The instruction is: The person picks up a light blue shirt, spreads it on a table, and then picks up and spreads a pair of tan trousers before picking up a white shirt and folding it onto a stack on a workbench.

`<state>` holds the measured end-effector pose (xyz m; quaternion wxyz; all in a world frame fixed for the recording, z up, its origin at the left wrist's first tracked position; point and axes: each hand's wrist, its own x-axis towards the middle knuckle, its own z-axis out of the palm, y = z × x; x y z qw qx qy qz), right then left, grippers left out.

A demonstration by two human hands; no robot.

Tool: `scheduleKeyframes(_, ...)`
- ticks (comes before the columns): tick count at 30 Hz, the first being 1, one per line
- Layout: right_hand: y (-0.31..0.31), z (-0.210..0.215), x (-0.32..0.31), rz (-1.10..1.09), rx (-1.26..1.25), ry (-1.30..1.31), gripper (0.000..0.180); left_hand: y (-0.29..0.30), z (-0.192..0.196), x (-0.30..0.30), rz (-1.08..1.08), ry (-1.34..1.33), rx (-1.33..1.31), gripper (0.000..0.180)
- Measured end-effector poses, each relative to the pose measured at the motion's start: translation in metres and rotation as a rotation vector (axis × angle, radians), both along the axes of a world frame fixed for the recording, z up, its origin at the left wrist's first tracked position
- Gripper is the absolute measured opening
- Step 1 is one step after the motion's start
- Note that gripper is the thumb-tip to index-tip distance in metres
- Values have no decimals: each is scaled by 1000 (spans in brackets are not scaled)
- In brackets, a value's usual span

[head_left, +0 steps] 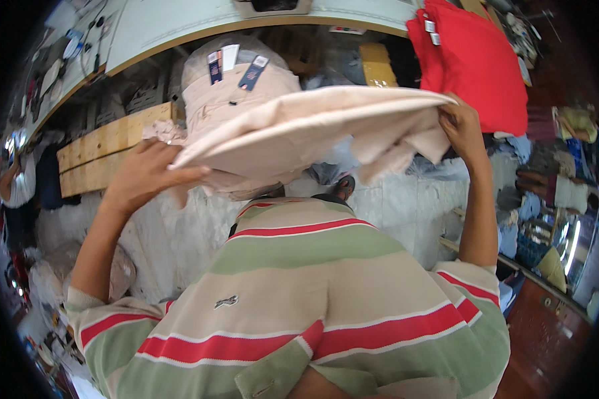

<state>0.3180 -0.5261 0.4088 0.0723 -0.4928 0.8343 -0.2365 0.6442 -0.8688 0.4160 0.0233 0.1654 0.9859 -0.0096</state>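
Left hand (150,167) is pinching the left end of a pale pink garment (269,143), fingers curled over the fabric, thumb pointing inward along it. Right hand (460,125) is gripping the opposite upper corner, fingers bent around the cloth. Garment is hanging stretched between both hands, in the air off the near edge of the white worktop (180,23), above the tiled floor (406,199); its right part is folding and blurring. Just behind it, a stack of pale pink garments (209,100) is sitting below the worktop's near edge, navy hang tags (251,72) lying on top; can't tell what is supporting it. Red garments (469,73) are piling up at the worktop's right end, draping past the near edge. Yellow package (379,64) is resting under that edge, left of the red. Wooden planks (106,149) are lying left of the pink stack. Co-worker in a white top (23,179) is standing far left.
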Motion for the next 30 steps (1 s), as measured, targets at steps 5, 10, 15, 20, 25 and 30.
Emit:
scheduleKeyframes(5, -13, 20, 3, 59, -202, 131, 21, -35, 19, 1, 562, 351, 28, 32)
scheduleKeyframes(10, -14, 13, 10, 183, -199, 108, 19, -40, 19, 2, 615, 617, 355, 52)
scheduleKeyframes(15, 51, 31, 27, -44, -165, 137, 18, -1, 38, -28, 443, 654, 174, 41)
scheduleKeyframes(20, 158, 41, 28, -248, -175, 84, 21, 82, 59, -82, 187, 584, 240, 25)
scheduleKeyframes(25, 302, 30, 19, -467, -217, 30, 16, 206, 62, -160, 84, 443, 336, 25)
scheduleKeyframes(30, 458, 6, 13, -720, -290, -89, 15, 351, 52, -257, -30, 202, 420, 25)
